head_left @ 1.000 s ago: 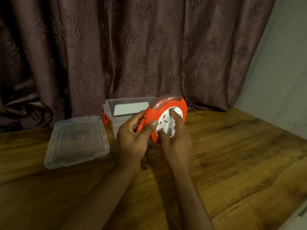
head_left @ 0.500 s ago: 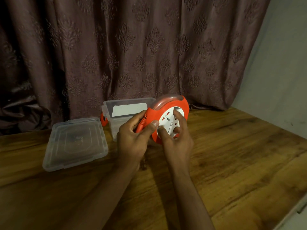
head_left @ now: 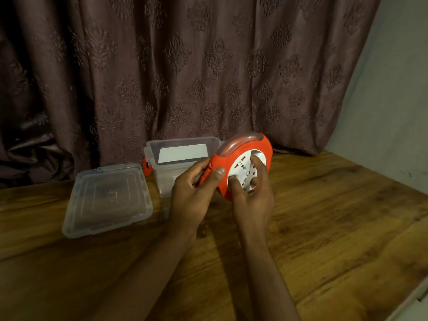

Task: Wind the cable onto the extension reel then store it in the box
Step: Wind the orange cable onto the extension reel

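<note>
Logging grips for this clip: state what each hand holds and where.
Left hand grips the orange extension reel by its handle edge; right hand has fingers on the reel's white socket disc.

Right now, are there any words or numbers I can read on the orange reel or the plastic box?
None can be read.
Extension reel: small marks on its white socket face, too blurred to read.
Box: a white label, looks blank from here.
Lid: faint raised shapes in the middle, not readable.
</note>
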